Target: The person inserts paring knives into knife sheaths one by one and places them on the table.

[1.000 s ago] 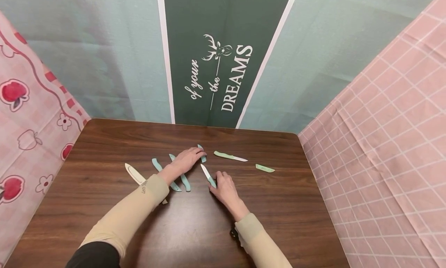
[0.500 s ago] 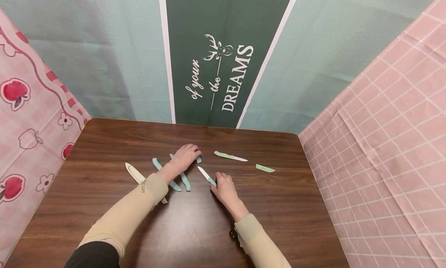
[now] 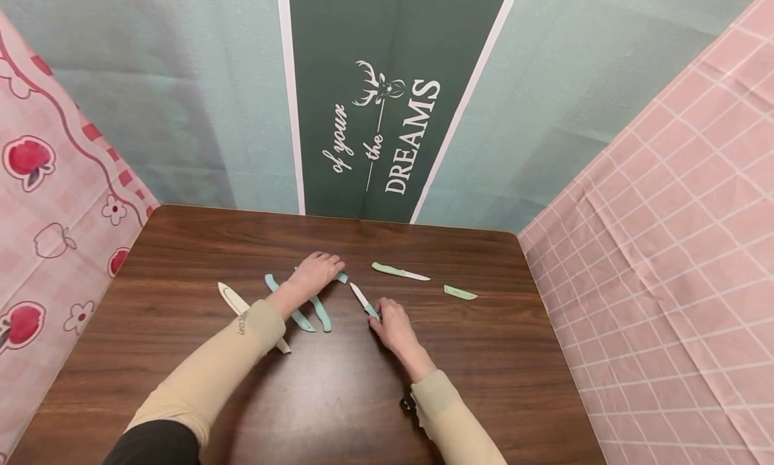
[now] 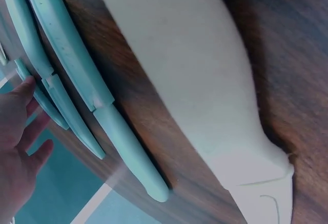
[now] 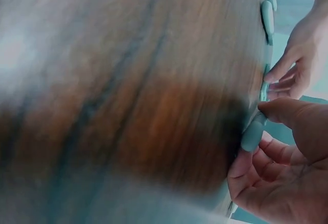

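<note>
In the head view my left hand (image 3: 319,271) holds a small light-blue knife sheath (image 3: 342,277) at the back middle of the table, mostly covering it. The left wrist view shows thumb and fingers on the sheath (image 4: 47,105). To its right, my right hand (image 3: 394,325) grips the blue handle (image 3: 371,311) of a bare paring knife. The white blade (image 3: 357,294) points away, its tip a short gap from the sheath's end. In the right wrist view thumb and fingers pinch the handle (image 5: 253,134).
Two sheathed blue knives lie partly beneath my left forearm; one blue knife (image 3: 322,315) is nearer the middle, another (image 3: 304,322) beside it. A cream sheathed knife (image 3: 232,298) lies farther left. A bare green knife (image 3: 390,270) and a green sheath (image 3: 459,292) lie back right.
My left hand has shifted slightly left with the blue sheath, which has turned so its end faces the blade. The right hand has turned the knife slightly, keeping its grip.
</note>
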`<action>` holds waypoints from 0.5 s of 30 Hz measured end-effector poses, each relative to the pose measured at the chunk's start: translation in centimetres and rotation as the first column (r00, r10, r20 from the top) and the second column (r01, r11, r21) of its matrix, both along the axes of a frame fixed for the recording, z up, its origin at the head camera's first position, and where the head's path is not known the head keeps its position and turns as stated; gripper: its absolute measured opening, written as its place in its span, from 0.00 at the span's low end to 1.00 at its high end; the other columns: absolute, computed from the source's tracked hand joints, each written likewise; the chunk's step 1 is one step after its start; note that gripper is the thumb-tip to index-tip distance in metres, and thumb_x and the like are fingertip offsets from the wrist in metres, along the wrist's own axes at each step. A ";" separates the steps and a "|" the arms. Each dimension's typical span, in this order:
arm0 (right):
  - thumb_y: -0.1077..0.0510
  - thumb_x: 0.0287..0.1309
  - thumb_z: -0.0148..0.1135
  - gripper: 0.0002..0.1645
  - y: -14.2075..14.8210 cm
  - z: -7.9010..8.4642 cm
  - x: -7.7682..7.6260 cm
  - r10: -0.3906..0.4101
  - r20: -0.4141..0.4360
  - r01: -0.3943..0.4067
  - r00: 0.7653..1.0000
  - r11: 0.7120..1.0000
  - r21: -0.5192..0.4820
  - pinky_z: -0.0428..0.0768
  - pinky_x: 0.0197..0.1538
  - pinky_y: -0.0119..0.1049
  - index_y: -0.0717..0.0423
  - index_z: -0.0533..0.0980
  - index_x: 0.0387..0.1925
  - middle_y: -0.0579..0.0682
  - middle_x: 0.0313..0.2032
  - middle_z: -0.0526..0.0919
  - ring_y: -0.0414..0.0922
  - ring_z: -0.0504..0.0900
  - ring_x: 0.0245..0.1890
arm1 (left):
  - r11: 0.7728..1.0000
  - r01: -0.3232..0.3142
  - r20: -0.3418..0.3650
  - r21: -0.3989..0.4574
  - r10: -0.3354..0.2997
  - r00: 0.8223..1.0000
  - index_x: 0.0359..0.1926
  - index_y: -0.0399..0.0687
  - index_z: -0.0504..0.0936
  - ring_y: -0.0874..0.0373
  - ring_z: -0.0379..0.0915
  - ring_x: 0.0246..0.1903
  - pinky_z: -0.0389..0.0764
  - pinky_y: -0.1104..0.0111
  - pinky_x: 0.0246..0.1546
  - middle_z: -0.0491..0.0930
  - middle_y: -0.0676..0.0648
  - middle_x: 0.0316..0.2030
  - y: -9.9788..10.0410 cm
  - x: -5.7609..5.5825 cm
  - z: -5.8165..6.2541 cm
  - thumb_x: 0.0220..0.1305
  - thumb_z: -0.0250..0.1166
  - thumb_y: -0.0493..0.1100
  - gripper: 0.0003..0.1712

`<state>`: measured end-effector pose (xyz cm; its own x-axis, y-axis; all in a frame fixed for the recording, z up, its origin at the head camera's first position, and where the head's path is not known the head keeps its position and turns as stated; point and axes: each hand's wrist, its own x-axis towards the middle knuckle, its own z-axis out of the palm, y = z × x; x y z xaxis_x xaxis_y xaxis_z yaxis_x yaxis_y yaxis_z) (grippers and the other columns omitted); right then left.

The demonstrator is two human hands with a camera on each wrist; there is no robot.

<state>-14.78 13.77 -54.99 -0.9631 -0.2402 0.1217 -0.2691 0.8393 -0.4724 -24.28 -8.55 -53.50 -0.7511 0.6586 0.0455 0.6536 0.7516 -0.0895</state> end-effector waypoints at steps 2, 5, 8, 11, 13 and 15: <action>0.60 0.51 0.68 0.09 0.1 0.0 0.0 -0.007 0.002 0.007 1.000 1.000 -0.018 0.75 0.32 0.41 0.59 0.74 0.30 0.47 0.24 0.71 0.46 0.72 0.26 | 1.000 -0.002 0.008 -0.004 0.002 1.000 0.54 0.43 0.76 0.47 0.77 0.54 0.75 0.54 0.59 0.80 0.42 0.53 -0.3 0.0 0.0 0.63 0.61 0.29 0.18; 0.61 0.52 0.67 0.09 0.2 0.0 -0.1 -0.012 0.011 0.012 1.000 0.999 -0.046 0.76 0.31 0.40 0.58 0.74 0.31 0.48 0.25 0.73 0.45 0.73 0.26 | 1.000 0.000 0.009 0.010 0.000 1.000 0.53 0.42 0.74 0.47 0.79 0.51 0.75 0.54 0.59 0.82 0.42 0.50 -0.6 0.0 0.1 0.60 0.63 0.28 0.20; 0.60 0.53 0.67 0.08 0.3 0.2 -0.1 -0.024 0.033 0.026 0.999 0.997 -0.071 0.76 0.31 0.39 0.57 0.74 0.31 0.47 0.26 0.75 0.44 0.74 0.27 | 0.998 0.009 -0.018 0.063 -0.008 1.000 0.50 0.42 0.74 0.48 0.81 0.47 0.76 0.54 0.58 0.84 0.42 0.45 -0.8 0.0 0.2 0.61 0.64 0.31 0.16; 0.60 0.54 0.66 0.08 0.5 0.4 -0.1 -0.042 0.060 0.047 0.997 0.995 -0.084 0.77 0.32 0.38 0.55 0.74 0.32 0.46 0.27 0.77 0.43 0.76 0.27 | 0.988 0.032 -0.066 0.151 -0.022 0.998 0.44 0.42 0.74 0.48 0.82 0.42 0.78 0.55 0.55 0.84 0.43 0.39 -1.0 0.0 0.3 0.65 0.63 0.38 0.09; 0.59 0.55 0.66 0.07 0.5 0.5 -0.2 -0.049 0.061 0.054 0.997 0.995 -0.086 0.78 0.32 0.38 0.55 0.75 0.34 0.46 0.27 0.79 0.42 0.77 0.27 | 0.976 0.046 -0.089 0.211 -0.028 0.996 0.43 0.42 0.75 0.48 0.83 0.40 0.79 0.56 0.52 0.84 0.44 0.36 -1.1 0.0 0.3 0.70 0.59 0.43 0.08; 0.59 0.55 0.65 0.07 0.6 0.6 -0.3 -0.050 0.049 0.054 0.998 0.995 -0.089 0.78 0.32 0.39 0.56 0.76 0.35 0.47 0.28 0.81 0.43 0.78 0.27 | 0.963 0.055 -0.087 0.263 -0.034 0.996 0.44 0.42 0.76 0.49 0.82 0.38 0.82 0.56 0.47 0.82 0.44 0.35 -1.2 0.2 0.4 0.70 0.59 0.44 0.10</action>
<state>-15.07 14.42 -54.39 -0.9790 -0.1800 0.0953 -0.2023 0.8050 -0.5577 -24.13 -9.75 -53.11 -0.7079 0.6475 0.2822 0.6857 0.7257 0.0552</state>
